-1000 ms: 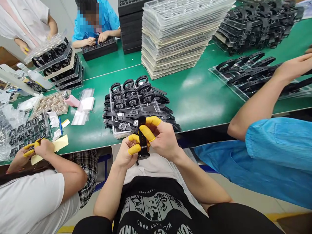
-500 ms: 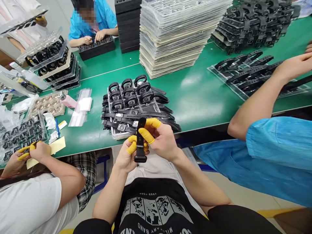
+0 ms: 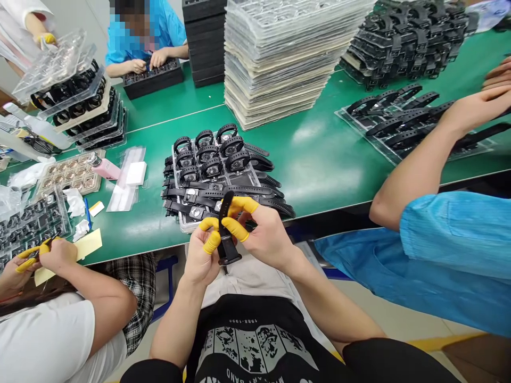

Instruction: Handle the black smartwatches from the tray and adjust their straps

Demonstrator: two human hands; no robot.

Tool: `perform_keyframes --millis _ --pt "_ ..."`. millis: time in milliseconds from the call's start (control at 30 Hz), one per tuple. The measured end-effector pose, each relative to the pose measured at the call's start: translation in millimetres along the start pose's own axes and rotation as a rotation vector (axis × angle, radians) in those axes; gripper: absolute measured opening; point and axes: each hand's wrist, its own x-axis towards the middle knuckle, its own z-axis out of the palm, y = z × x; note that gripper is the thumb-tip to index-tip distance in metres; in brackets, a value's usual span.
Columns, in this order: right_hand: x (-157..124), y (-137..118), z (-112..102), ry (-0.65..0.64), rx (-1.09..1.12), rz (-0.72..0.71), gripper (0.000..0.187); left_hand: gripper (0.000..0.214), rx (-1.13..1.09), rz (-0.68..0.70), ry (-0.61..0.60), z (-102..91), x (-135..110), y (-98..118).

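Both my hands hold one black watch [image 3: 228,249] by its strap, in front of my lap and just off the table edge. My left hand [image 3: 202,252], with yellow finger cots on its fingertips, is closed on the strap from the left. From the right, my right hand [image 3: 261,229], also in yellow cots, pinches the strap higher up; the strap's free end points upward. The watch case hangs lowest, seen edge-on, so its face is hidden. Right behind my hands sits a clear tray [image 3: 249,173] of black watches, some with looped straps, others laid flat.
A tall stack of clear trays [image 3: 275,69] stands behind on the green table [image 3: 315,154]. At right, a co-worker's arm [image 3: 423,143] reaches over another watch tray [image 3: 393,125]. At left are a pink bottle [image 3: 106,167], watch trays and another worker's gloved-tip hands [image 3: 51,252].
The watch has tilted slightly and its strap end leans more to the right. My hands stay closed on it. At far left, a standing worker's tray has come down onto the stack.
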Motion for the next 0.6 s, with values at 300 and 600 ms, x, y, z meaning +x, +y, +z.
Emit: perform_keyframes --millis 300,600 --pt "-5 1 -14 -0.098 -0.254 -0.354 0.045 0.045 0.368 0.444 -0.005 -18.8 16 17" --pt "7 -3 -16 -0.302 -0.113 -0.140 0.041 0.029 0.848 0.708 -0.052 -33.1 18 36"
